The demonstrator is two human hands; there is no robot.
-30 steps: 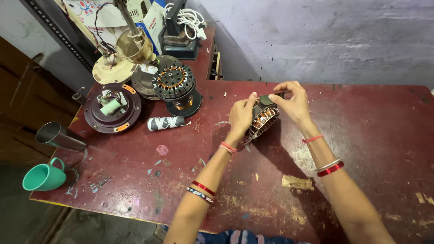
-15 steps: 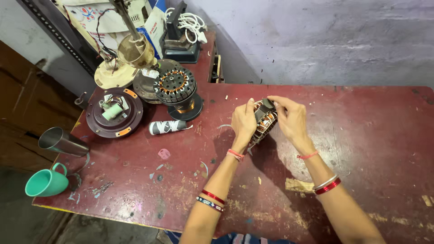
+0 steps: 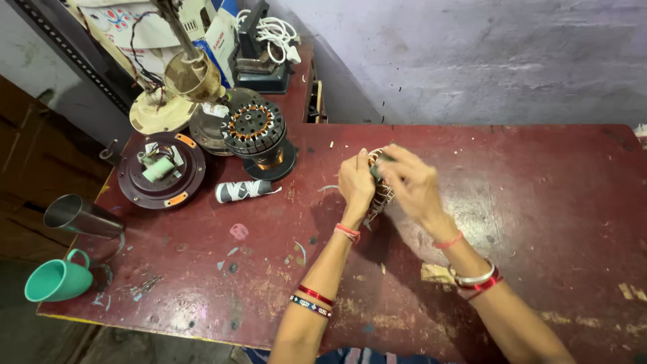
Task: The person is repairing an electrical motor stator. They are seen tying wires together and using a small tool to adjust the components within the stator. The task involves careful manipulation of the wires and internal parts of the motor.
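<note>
Over the middle of a worn dark red table [image 3: 539, 202] I hold a round motor stator with copper windings [image 3: 381, 192] on edge. My left hand [image 3: 355, 182] grips its left side. My right hand [image 3: 412, 183] covers its top and right side, blurred, fingers on the windings. Most of the stator is hidden between the two hands. Both wrists wear red bangles and thread.
At the table's back left stand a second stator on a black base [image 3: 257, 131], a dark round motor cover with a green part [image 3: 162, 172], a taped roll [image 3: 241, 191] and a fan stand [image 3: 182, 74]. A steel cup [image 3: 81, 216] and a green mug [image 3: 57, 280] sit at the left edge.
My right hand has moved across the stator's top, over the windings, and the stator has turned a little in my left hand. The view has shifted slightly.
</note>
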